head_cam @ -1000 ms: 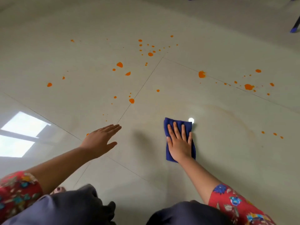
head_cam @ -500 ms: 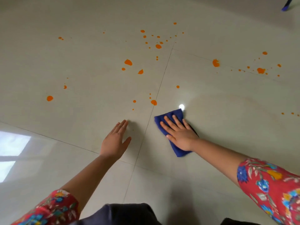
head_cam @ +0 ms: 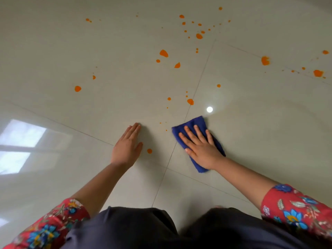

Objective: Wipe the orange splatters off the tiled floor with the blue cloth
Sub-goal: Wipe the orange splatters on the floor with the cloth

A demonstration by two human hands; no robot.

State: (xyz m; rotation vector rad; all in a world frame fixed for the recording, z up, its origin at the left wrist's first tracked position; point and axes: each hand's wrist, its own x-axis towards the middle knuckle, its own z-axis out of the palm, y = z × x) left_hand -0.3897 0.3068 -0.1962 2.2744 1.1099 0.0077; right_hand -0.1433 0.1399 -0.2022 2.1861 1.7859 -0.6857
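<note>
The folded blue cloth (head_cam: 196,124) lies flat on the glossy beige tiled floor (head_cam: 260,133), right of a grout line. My right hand (head_cam: 199,146) presses down on it, palm flat and fingers spread. My left hand (head_cam: 126,147) rests flat on the bare tile to the left, holding nothing. Orange splatters are scattered over the floor ahead: one drop (head_cam: 149,151) right beside my left thumb, a blob (head_cam: 190,101) just beyond the cloth on the grout line, larger blobs (head_cam: 163,53) farther out, and more (head_cam: 265,60) at the far right.
My dark-trousered knees (head_cam: 136,229) fill the bottom of the view. A window reflection (head_cam: 19,142) shines on the tile at the left, and a small bright light glare (head_cam: 209,109) sits just beyond the cloth. Grout lines cross near my hands.
The view has moved closer to the floor. My right hand with the cloth has slid left toward the grout line and turned. My left hand now lies flat, with an orange drop showing beside its thumb.
</note>
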